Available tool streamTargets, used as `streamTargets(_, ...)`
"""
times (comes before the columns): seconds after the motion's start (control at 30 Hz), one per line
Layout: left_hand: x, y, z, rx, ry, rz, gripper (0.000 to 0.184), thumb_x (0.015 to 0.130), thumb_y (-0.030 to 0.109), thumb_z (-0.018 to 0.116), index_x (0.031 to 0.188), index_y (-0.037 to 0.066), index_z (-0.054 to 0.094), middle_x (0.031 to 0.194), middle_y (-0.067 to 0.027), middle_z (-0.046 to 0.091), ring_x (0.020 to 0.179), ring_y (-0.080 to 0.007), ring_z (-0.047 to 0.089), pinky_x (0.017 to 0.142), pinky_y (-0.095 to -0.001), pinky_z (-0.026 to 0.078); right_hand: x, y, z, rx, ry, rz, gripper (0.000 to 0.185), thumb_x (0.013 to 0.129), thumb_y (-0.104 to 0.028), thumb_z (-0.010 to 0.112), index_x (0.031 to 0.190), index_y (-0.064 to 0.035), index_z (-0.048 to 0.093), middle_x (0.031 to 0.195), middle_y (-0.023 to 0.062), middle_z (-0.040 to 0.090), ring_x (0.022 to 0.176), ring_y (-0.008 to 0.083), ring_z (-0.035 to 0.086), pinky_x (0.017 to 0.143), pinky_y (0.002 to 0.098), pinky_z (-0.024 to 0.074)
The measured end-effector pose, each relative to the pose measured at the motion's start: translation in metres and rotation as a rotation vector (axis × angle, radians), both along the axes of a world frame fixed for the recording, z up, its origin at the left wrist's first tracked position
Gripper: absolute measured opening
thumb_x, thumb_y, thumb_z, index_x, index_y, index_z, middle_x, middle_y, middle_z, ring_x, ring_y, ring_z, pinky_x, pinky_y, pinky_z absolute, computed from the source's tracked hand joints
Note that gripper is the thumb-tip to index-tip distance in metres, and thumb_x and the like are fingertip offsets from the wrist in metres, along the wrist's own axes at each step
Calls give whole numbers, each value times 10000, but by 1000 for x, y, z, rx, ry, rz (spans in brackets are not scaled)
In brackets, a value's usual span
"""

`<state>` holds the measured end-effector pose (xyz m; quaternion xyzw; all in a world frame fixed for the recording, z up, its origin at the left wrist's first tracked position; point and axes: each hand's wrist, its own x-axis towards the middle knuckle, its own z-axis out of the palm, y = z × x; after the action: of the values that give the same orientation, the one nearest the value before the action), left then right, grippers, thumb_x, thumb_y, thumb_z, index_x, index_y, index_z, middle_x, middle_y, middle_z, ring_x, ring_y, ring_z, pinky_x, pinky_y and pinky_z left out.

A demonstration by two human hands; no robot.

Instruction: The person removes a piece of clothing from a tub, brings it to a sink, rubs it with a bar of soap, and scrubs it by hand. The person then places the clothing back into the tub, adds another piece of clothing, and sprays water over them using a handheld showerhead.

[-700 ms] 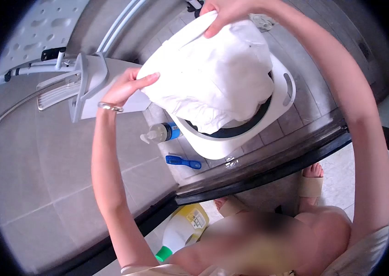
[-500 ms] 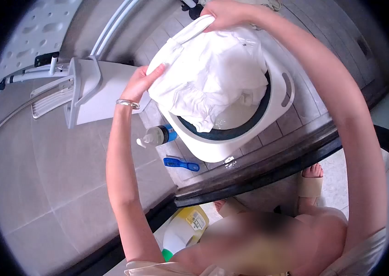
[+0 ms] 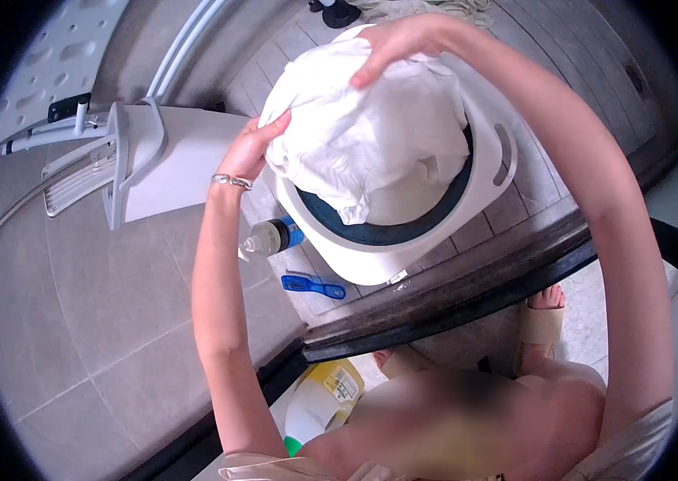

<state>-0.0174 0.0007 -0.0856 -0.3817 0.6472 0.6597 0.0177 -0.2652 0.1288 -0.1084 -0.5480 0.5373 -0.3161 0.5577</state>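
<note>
A white wet-looking garment [image 3: 371, 132] lies bunched in a white basin [image 3: 371, 260] with a dark inner ring, its far and left parts lifted above the rim. My left hand [image 3: 249, 151], with a bracelet at the wrist, pinches the cloth at its left edge, thumb on top and fingers mostly hidden beneath. At the far side my right hand [image 3: 403, 42] grips the cloth, its thumb pressed on top. Whitish liquid [image 3: 407, 200] shows in the basin under the cloth's near edge.
Left of the basin stand a pump bottle [image 3: 271, 237] with a blue label and a blue brush [image 3: 312, 287]. A white stool-like object [image 3: 179, 164] is further left. A dark raised sill [image 3: 451, 301] crosses in front; a yellow-labelled bottle [image 3: 323, 401] lies near my legs.
My right hand has come down toward the basin, and its thumb now lies further over the cloth. The stretched upper edge has slackened into a bunch. My left hand has dropped slightly.
</note>
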Motion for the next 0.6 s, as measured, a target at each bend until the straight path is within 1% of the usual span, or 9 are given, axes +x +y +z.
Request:
streamTargets(0.07,3,5,-8,56,54,53,521,815,233,598,1192,-77,414,1138,-146,529,1021,-189,532,885,-294,416,0,-4,-5,45,133,57,831,645,-381,724,1248,60,359,1234,185,438,1153,267,415,967,297,317)
streamTargets(0.1,3,9,-10,80,87,81,542,811,236,603,1203,-78,400,1160,-150,514,1046,-197,517,904,-294,401,6,-4,-6,97,208,-101,922,615,-390,744,1264,95,303,1265,212,395,1186,295,373,996,322,275)
streamTargets(0.2,1,23,-10,140,148,134,595,802,237,617,1236,-76,356,1205,-158,478,1090,-209,487,925,-296,386,15,7,-2,57,116,-207,964,601,-401,749,1290,75,273,1285,218,368,1212,306,330,1017,339,228)
streamTargets(0.23,0,30,-8,160,160,146,612,800,236,622,1247,-75,342,1217,-159,467,1099,-210,480,926,-297,385,19,13,2,75,-5,-192,864,630,-376,729,1274,37,326,1258,189,409,1172,272,378,993,327,270)
streamTargets(0.3,2,43,-6,147,73,98,630,794,244,631,1254,-69,335,1223,-155,462,1107,-209,472,937,-300,375,23,24,10,108,-246,-159,673,689,-327,690,1240,-40,432,1203,132,489,1091,202,473,944,304,354)
streamTargets(0.4,5,46,-9,102,36,13,671,765,241,669,1265,-52,330,1224,-144,461,1112,-203,463,956,-308,353,30,28,3,94,-377,-59,892,633,-390,732,1296,30,308,1302,186,359,1221,265,316,1026,325,209)
streamTargets(0.47,10,48,-10,75,54,-58,673,756,228,679,1265,-46,334,1217,-139,467,1107,-201,464,956,-311,352,32,32,1,78,-362,-19,834,645,-375,728,1278,9,345,1261,158,416,1164,246,389,994,322,267)
streamTargets(0.53,12,51,-8,118,101,39,660,749,204,686,1261,-34,345,1204,-132,478,1099,-204,472,951,-318,360,33,29,-2,48,-315,67,821,644,-370,730,1270,6,354,1233,151,445,1126,242,430,972,326,301)
streamTargets(0.6,16,54,-13,180,208,134,651,751,205,684,1260,-28,350,1197,-132,484,1099,-209,474,947,-324,365,35,30,-2,26,-233,35,687,665,-338,713,1210,-19,442,1163,127,513,1030,216,503,904,311,374)
